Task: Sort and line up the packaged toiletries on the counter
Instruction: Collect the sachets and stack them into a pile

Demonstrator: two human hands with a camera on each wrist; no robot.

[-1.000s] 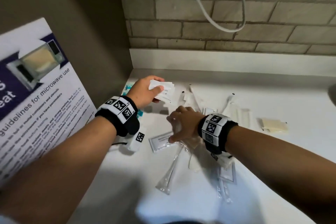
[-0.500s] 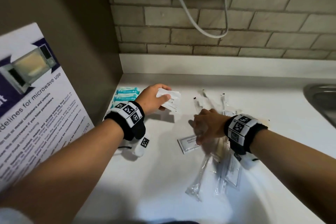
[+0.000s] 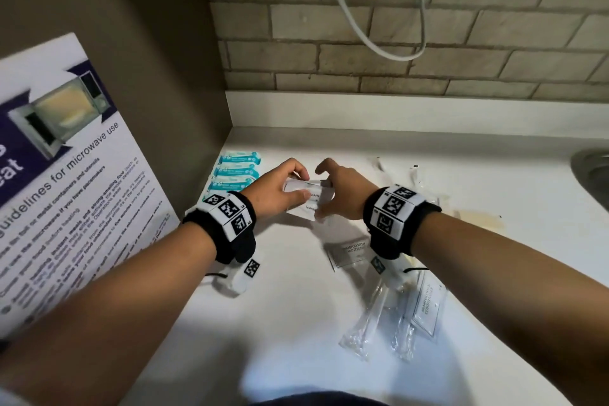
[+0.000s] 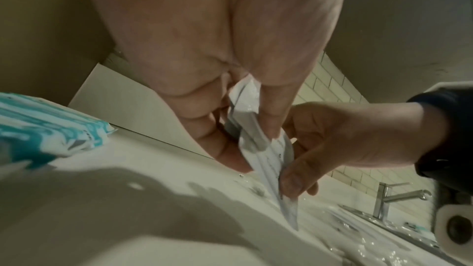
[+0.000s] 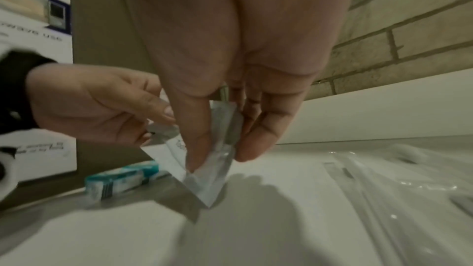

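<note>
A small stack of white toothpaste sachets [image 3: 308,201] is held just above the white counter [image 3: 263,323], one corner pointing down. My left hand [image 3: 301,184] pinches the stack's left end between thumb and fingers. My right hand [image 3: 324,194] grips its right end. In the left wrist view the sachets [image 4: 258,141] sit between both hands' fingertips. The right wrist view shows the sachets [image 5: 204,165] with the corner almost on the counter. Several teal packets [image 3: 235,171] lie in a row at the far left.
A shampoo sachet [image 3: 349,252] lies under my right wrist. Clear-wrapped toothbrushes [image 3: 372,323] and another sachet [image 3: 428,306] are piled to the right. A beige bar [image 3: 481,221] lies further right, a sink [image 3: 593,171] at the edge. A microwave poster [image 3: 66,175] stands on the left.
My right hand has left the pile on the counter and moved left to the sachets in my left hand. Both hands now hold the stack.
</note>
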